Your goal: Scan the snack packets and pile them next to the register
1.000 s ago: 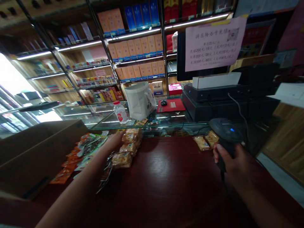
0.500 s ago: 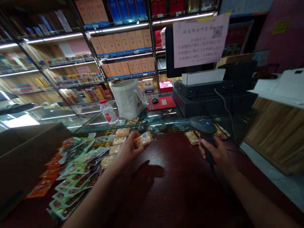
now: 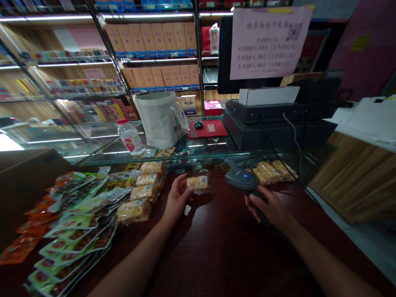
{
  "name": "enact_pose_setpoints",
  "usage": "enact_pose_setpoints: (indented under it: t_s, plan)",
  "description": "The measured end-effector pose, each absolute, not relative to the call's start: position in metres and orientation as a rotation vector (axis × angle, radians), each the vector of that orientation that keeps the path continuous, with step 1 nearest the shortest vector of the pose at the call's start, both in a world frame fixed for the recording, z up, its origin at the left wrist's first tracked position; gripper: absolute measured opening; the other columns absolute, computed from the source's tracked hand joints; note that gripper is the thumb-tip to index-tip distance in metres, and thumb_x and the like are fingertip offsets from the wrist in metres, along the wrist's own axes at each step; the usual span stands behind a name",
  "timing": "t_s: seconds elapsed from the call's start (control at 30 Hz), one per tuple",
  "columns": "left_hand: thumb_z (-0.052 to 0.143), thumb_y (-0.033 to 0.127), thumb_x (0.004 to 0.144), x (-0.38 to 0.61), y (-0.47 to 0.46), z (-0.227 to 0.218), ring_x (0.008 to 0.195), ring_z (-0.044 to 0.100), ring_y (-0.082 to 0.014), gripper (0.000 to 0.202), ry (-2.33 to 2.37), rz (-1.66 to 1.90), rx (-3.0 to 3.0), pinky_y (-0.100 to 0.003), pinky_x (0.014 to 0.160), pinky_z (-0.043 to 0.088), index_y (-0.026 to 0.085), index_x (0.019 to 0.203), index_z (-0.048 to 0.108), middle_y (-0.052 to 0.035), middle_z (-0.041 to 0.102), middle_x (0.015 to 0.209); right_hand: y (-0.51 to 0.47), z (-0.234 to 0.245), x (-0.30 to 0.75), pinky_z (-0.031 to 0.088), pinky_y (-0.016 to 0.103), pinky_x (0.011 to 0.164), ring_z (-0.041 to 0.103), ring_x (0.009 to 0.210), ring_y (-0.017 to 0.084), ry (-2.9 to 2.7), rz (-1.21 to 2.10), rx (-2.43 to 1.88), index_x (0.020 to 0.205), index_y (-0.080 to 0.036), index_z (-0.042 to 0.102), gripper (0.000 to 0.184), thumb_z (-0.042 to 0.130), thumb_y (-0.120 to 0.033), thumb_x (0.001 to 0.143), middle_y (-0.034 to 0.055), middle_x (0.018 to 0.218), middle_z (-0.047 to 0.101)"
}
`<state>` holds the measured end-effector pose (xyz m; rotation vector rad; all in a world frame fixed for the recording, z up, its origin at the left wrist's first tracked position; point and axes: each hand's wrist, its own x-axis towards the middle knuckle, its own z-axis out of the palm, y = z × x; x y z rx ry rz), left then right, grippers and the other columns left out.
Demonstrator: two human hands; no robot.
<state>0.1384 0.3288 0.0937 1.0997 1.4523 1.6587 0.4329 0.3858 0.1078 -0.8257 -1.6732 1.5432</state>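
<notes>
My left hand [image 3: 179,197] is closed on the left end of a small clear-wrapped snack pack [image 3: 198,182], pale yellow, with a barcode label facing up. The pack is just above the dark red tabletop [image 3: 198,247]. My right hand [image 3: 268,205] grips the handle of a dark barcode scanner [image 3: 241,178], whose head shows a blue light and points left toward the pack. Left of my left hand, similar wrapped snack packs [image 3: 144,192] are stacked in a row. More of them [image 3: 266,171] lie behind the scanner on the right.
Green-and-white snack packets [image 3: 77,239] and orange packets [image 3: 24,243] spread beside a cardboard box [image 3: 27,169] at left. On the glass counter stand a bottle [image 3: 130,138], a white bag [image 3: 161,119] and a red mat [image 3: 208,128]. A monitor with a paper sign [image 3: 269,45] rises behind.
My left hand has brought the snack pack rightward, away from the stack, its label now facing up. The scanner in my right hand has moved left, closer to the pack. The view has shifted.
</notes>
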Motion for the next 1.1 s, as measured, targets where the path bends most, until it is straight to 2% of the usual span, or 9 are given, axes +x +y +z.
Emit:
enact_pose_setpoints:
  t_s: [0.17, 0.43, 0.67, 0.9, 1.1]
  plan:
    - [0.081, 0.038, 0.064, 0.134, 0.335, 0.086, 0.089, 0.066, -0.0216, 0.054, 1.47, 1.663, 0.997, -0.026, 0.059, 0.054, 0.015, 0.107, 0.06, -0.0088, 0.069, 0.107, 0.383, 0.099, 0.429, 0.04, 0.018, 0.036, 0.049, 0.045, 0.008, -1.762, 1.594, -0.762, 0.089, -0.018, 0.058, 0.042, 0.056, -0.06, 0.09, 0.0, 0.071, 0.059]
    - [0.081, 0.036, 0.062, 0.133, 0.338, 0.081, 0.094, 0.067, -0.0251, 0.055, 1.498, 1.695, 1.01, -0.029, 0.061, 0.056, 0.014, 0.11, 0.063, -0.0102, 0.07, 0.109, 0.377, 0.099, 0.427, 0.039, 0.016, 0.037, 0.048, 0.045, 0.006, -1.821, 1.621, -0.706, 0.089, -0.017, 0.058, 0.04, 0.058, -0.057, 0.09, -0.0012, 0.067, 0.057]
    - [0.072, 0.036, 0.073, 0.135, 0.333, 0.085, 0.098, 0.067, -0.0255, 0.048, 1.607, 1.612, 1.145, -0.03, 0.066, 0.057, 0.013, 0.115, 0.065, -0.0117, 0.069, 0.114, 0.38, 0.097, 0.429, 0.041, 0.016, 0.038, 0.048, 0.046, 0.006, -1.845, 1.644, -0.647, 0.09, -0.017, 0.058, 0.037, 0.057, -0.053, 0.092, -0.0008, 0.071, 0.058]
    - [0.08, 0.037, 0.063, 0.133, 0.338, 0.083, 0.102, 0.067, -0.0285, 0.056, 1.529, 1.68, 1.024, -0.031, 0.065, 0.058, 0.015, 0.112, 0.064, -0.0113, 0.07, 0.113, 0.382, 0.099, 0.43, 0.04, 0.016, 0.037, 0.048, 0.044, 0.006, -1.805, 1.667, -0.645, 0.086, -0.016, 0.06, 0.039, 0.061, -0.054, 0.09, -0.0003, 0.07, 0.058]
    - [0.08, 0.038, 0.065, 0.141, 0.341, 0.08, 0.097, 0.067, -0.0244, 0.056, 1.502, 1.694, 1.045, -0.031, 0.069, 0.058, 0.014, 0.113, 0.064, -0.0103, 0.069, 0.113, 0.393, 0.107, 0.437, 0.04, 0.017, 0.036, 0.048, 0.045, 0.007, -1.652, 1.634, -0.713, 0.086, -0.017, 0.058, 0.04, 0.06, -0.057, 0.089, 0.0002, 0.073, 0.058]
